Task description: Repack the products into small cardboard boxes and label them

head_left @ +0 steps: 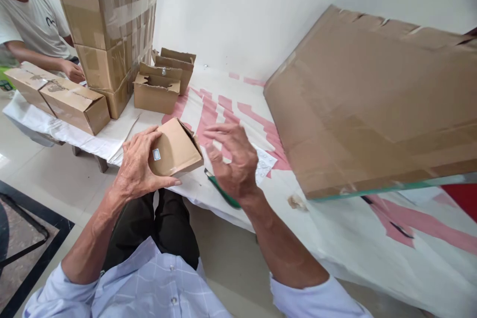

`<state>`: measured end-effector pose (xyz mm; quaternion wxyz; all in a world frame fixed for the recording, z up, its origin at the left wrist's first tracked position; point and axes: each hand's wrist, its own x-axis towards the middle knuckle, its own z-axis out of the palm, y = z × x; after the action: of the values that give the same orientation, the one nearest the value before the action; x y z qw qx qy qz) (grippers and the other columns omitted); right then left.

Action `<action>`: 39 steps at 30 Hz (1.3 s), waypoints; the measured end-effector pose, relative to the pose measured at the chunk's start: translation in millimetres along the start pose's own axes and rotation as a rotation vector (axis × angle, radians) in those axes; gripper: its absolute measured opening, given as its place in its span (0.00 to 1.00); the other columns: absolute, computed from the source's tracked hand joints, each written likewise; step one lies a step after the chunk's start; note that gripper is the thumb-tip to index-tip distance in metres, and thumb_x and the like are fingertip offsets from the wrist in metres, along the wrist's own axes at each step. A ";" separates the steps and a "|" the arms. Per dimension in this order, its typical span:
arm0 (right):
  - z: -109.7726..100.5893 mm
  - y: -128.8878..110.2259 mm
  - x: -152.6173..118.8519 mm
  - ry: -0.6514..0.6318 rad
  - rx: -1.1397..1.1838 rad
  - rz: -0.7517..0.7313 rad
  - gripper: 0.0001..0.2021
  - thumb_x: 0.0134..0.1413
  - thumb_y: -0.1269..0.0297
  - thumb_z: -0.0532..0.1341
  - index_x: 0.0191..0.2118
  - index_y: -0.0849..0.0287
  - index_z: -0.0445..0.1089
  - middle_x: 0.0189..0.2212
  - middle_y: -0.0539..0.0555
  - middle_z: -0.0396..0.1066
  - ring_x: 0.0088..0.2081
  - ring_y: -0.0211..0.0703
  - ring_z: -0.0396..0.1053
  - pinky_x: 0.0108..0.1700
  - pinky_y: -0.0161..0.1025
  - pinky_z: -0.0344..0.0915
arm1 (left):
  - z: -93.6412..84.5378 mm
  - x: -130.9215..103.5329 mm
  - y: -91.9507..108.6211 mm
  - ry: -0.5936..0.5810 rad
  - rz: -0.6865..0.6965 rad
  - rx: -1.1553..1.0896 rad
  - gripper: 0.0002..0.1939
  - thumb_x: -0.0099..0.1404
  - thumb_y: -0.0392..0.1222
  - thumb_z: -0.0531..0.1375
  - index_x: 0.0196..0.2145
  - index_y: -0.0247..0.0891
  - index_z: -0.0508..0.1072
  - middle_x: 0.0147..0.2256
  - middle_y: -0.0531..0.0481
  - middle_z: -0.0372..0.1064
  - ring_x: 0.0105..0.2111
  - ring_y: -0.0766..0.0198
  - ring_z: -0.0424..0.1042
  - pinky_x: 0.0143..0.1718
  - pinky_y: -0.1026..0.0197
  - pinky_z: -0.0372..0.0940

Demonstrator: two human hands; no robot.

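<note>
Left of the tall stack, two low boxes sit along the surface. The stack itself looks done, taped shut; just right of it, two open boxes gape. Nearer the person, right of the stack, the left hand clamps its fingers round a small box, shaped but seemingly unclosed along its right edge. Farther right of the stack, the right hand hovers, fingers apart, apparently empty, before a big carton.

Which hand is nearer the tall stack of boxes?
Left. The left hand holds the small box on the near side of the stack, apart from it; the right hand is farther off to the right.
</note>
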<state>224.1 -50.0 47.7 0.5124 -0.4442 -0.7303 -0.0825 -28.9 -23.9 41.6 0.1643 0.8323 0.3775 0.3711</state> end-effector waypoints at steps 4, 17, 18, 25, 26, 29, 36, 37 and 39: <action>4.1 -36.6 11.7 -0.156 -0.105 -0.250 0.11 0.67 0.71 0.63 0.50 0.53 0.80 0.47 0.59 0.79 0.52 0.55 0.72 0.55 0.55 0.71 | -0.7 4.3 11.1 -0.091 -0.002 0.014 0.54 0.50 0.54 0.78 0.69 0.43 0.62 0.73 0.29 0.57 0.72 0.30 0.59 0.67 0.32 0.55; 12.7 -38.0 19.3 -0.346 -0.403 -0.372 0.09 0.68 0.73 0.62 0.44 0.57 0.80 0.46 0.59 0.78 0.50 0.53 0.67 0.52 0.50 0.60 | 8.0 2.6 27.5 -0.068 -0.025 0.028 0.54 0.49 0.45 0.76 0.69 0.39 0.59 0.71 0.27 0.61 0.71 0.32 0.61 0.66 0.36 0.58; 12.3 -38.4 19.4 -0.349 -0.408 -0.374 0.09 0.68 0.73 0.62 0.44 0.57 0.80 0.46 0.59 0.78 0.50 0.53 0.67 0.52 0.50 0.60 | 8.4 2.5 28.0 -0.068 -0.024 0.028 0.54 0.49 0.45 0.76 0.69 0.39 0.59 0.71 0.27 0.61 0.71 0.32 0.61 0.65 0.36 0.58; 11.7 -41.1 18.4 -0.303 -0.384 -0.427 0.10 0.69 0.75 0.60 0.42 0.57 0.79 0.43 0.58 0.78 0.47 0.51 0.67 0.51 0.50 0.60 | 9.7 0.7 30.6 -0.052 -0.018 0.037 0.52 0.50 0.45 0.74 0.69 0.40 0.60 0.70 0.29 0.62 0.70 0.33 0.62 0.65 0.36 0.58; 11.9 -41.4 17.7 -0.307 -0.379 -0.422 0.10 0.68 0.76 0.60 0.41 0.57 0.79 0.43 0.58 0.78 0.47 0.52 0.67 0.51 0.50 0.60 | 10.0 0.4 31.0 -0.050 -0.020 0.036 0.52 0.50 0.46 0.74 0.70 0.41 0.60 0.70 0.29 0.62 0.70 0.33 0.62 0.65 0.36 0.58; 12.8 -42.2 15.6 -0.332 -0.386 -0.401 0.11 0.68 0.76 0.60 0.41 0.55 0.79 0.42 0.57 0.79 0.47 0.52 0.67 0.51 0.51 0.61 | 10.9 0.0 32.5 -0.037 -0.028 0.038 0.50 0.51 0.47 0.73 0.69 0.43 0.61 0.70 0.31 0.63 0.70 0.32 0.62 0.65 0.36 0.59; 15.2 -43.1 15.3 -0.317 -0.439 -0.400 0.11 0.69 0.74 0.60 0.40 0.55 0.79 0.42 0.56 0.79 0.46 0.52 0.67 0.51 0.50 0.61 | 9.6 0.5 36.6 -0.050 -0.039 0.051 0.48 0.54 0.48 0.72 0.69 0.41 0.61 0.70 0.30 0.63 0.70 0.34 0.63 0.65 0.37 0.58; 15.6 -43.2 15.8 -0.311 -0.447 -0.401 0.11 0.69 0.74 0.59 0.40 0.55 0.79 0.42 0.56 0.79 0.46 0.52 0.67 0.51 0.50 0.61 | 9.3 0.5 36.9 -0.055 -0.038 0.050 0.49 0.54 0.48 0.72 0.69 0.41 0.61 0.70 0.30 0.63 0.70 0.34 0.62 0.65 0.37 0.58; 16.6 -43.6 16.7 -0.297 -0.446 -0.411 0.10 0.70 0.73 0.60 0.40 0.56 0.78 0.41 0.56 0.79 0.46 0.51 0.66 0.52 0.49 0.61 | 8.9 0.4 37.2 -0.060 -0.030 0.047 0.49 0.54 0.48 0.72 0.70 0.40 0.61 0.70 0.30 0.63 0.71 0.34 0.62 0.66 0.37 0.58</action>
<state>179.6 -56.8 68.4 0.2631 -0.3959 -0.8353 -0.2762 -3.2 -48.1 56.4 0.1614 0.8409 0.3935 0.3346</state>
